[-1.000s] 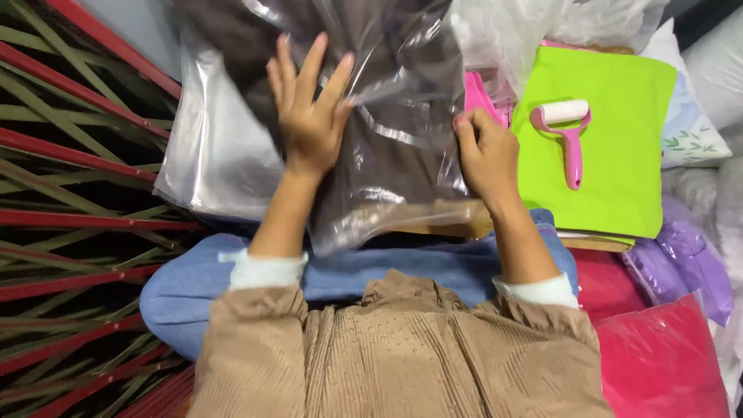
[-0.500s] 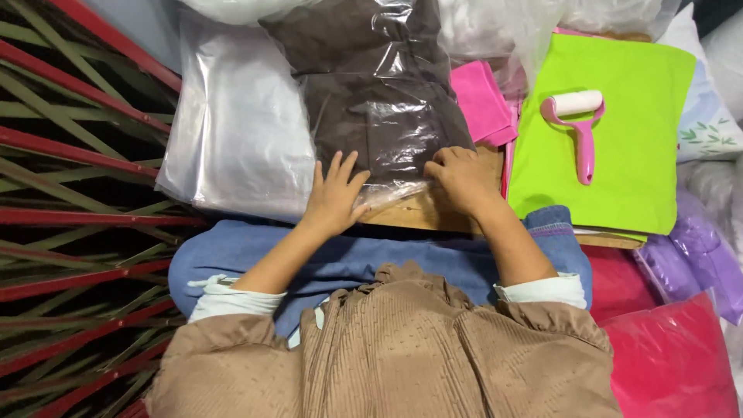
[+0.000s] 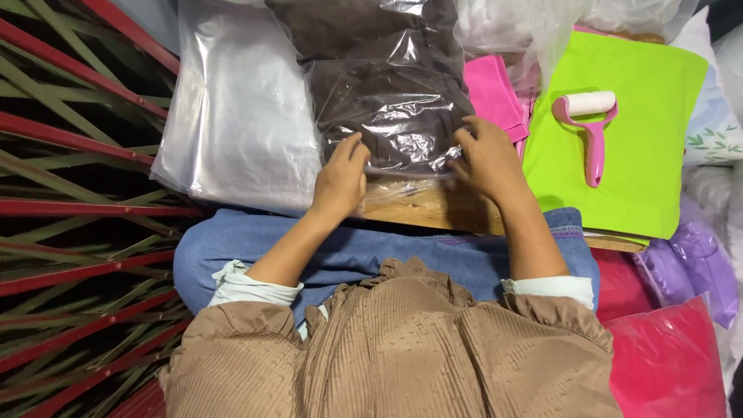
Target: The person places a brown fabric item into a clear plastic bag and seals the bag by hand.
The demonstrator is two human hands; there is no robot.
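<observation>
A clear plastic bag with a dark brown garment inside (image 3: pixel 391 116) lies on a wooden board (image 3: pixel 433 210) across my lap. My left hand (image 3: pixel 340 176) grips the bag's near left corner, fingers curled on the plastic. At the near right corner my right hand (image 3: pixel 487 159) pinches the bag's edge. The bag's open end trails flat over the board between both hands.
A stack of empty clear bags (image 3: pixel 240 131) lies left of the brown one. A pink cloth (image 3: pixel 493 94) and a green sheet (image 3: pixel 619 155) with a pink lint roller (image 3: pixel 592 128) lie to the right. Red and purple bags (image 3: pixel 669 356) sit at lower right; red-green slats (image 3: pixel 77 193) at left.
The bag went from held up to lying flat on the board. Both hands slid down its front to the near corners and closed on the edge.
</observation>
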